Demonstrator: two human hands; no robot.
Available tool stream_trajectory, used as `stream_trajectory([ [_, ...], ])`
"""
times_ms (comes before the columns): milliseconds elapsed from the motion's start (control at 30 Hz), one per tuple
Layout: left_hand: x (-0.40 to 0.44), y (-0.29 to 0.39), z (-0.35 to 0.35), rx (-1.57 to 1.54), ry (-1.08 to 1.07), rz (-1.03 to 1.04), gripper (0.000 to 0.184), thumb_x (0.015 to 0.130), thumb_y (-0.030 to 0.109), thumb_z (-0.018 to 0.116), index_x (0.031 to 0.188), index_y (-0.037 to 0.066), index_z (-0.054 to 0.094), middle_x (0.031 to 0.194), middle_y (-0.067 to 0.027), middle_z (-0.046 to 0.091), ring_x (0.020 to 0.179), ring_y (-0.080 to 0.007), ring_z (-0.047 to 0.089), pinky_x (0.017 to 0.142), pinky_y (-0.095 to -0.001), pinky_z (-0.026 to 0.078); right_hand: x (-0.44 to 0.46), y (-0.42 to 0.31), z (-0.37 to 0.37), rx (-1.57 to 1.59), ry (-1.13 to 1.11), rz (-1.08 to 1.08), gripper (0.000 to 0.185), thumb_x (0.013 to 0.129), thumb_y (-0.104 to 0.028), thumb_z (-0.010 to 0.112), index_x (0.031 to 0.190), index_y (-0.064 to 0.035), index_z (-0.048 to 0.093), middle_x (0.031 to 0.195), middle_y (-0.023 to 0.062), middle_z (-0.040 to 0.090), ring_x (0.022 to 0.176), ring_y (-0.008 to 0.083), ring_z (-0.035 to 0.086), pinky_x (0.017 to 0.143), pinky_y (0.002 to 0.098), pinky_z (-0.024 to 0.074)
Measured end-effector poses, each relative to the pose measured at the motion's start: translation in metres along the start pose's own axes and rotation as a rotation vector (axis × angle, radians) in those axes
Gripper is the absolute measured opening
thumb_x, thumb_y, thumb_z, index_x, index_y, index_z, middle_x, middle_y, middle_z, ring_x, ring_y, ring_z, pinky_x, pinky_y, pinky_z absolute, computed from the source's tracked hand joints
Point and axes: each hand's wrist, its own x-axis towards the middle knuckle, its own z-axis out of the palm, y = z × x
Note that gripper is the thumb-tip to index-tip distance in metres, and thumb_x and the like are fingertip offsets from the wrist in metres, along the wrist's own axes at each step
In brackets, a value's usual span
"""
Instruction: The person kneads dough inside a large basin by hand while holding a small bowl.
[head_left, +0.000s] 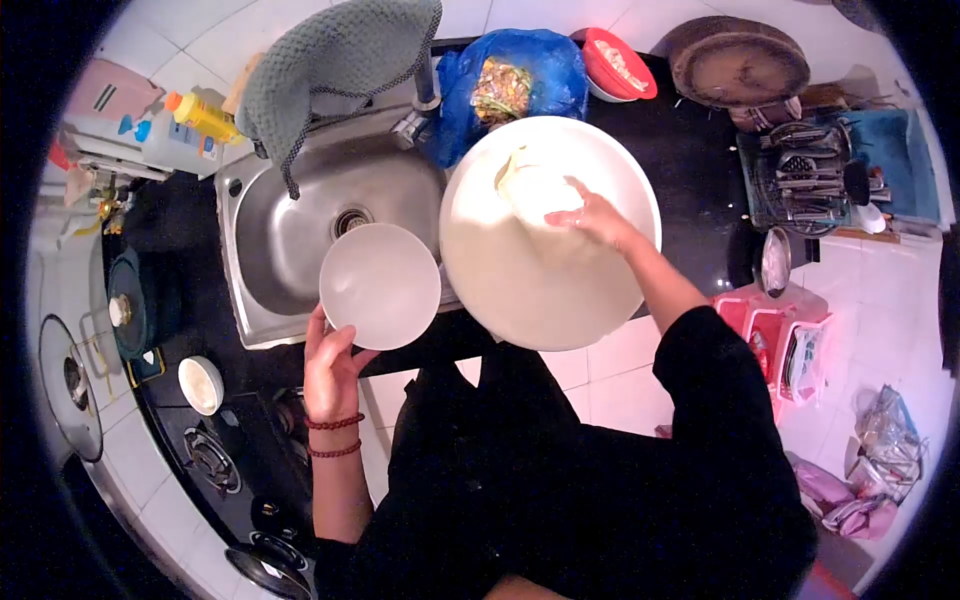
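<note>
My left hand grips a whitish bowl by its lower left rim, thumb on the near side. The bowl is held over the front edge of the sink. My right hand is inside a large white basin, fingers curved round the right side of a pale, rounded thing. Glare washes out that thing, so its kind is unclear; a yellowish-green edge shows at its upper left. Cloudy, pale contents cover the basin's bottom.
A steel sink with a grey cloth over its tap lies left. Behind the basin are a blue bag of food scraps and a red bowl. A utensil rack stands right, a gas stove left.
</note>
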Motion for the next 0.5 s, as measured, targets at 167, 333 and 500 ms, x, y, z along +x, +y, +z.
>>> stream_trajectory([
  [167,0.0,0.004,-0.005,-0.023,-0.003,-0.026,0.055,0.082,0.008,0.055,0.135,0.006,0.039,0.128,-0.012,0.052,0.115,-0.0242,0.054,0.086,-0.0405,0.054,-0.047,-0.015,0.066,0.491,0.042,0.347,0.091,0.071,-0.045,0.076,0.139,0.0012,0.037,0.128,0.0176,0.053,0.116,0.0264,0.053,0.094,0.0386,0.0454],
  [333,-0.001,0.016,-0.003,-0.002,0.005,0.005,0.056,0.081,0.008,0.055,0.135,0.006,0.039,0.129,-0.0122,0.051,0.118,-0.0255,0.052,0.087,-0.0419,0.053,-0.045,-0.034,0.061,0.087,0.318,-0.187,0.061,0.082,-0.031,0.071,0.13,0.0009,0.048,0.123,0.0149,0.055,0.117,0.0279,0.052,0.092,0.044,0.0455],
  [500,0.012,0.015,-0.008,-0.019,0.015,0.0,0.06,0.08,0.009,0.056,0.137,0.007,0.036,0.133,-0.0134,0.048,0.12,-0.027,0.05,0.089,-0.0424,0.053,-0.011,-0.056,0.081,-0.669,0.929,-0.536,0.056,0.081,-0.026,0.072,0.127,-0.0008,0.052,0.126,0.014,0.056,0.117,0.0323,0.053,0.097,0.0487,0.0425],
])
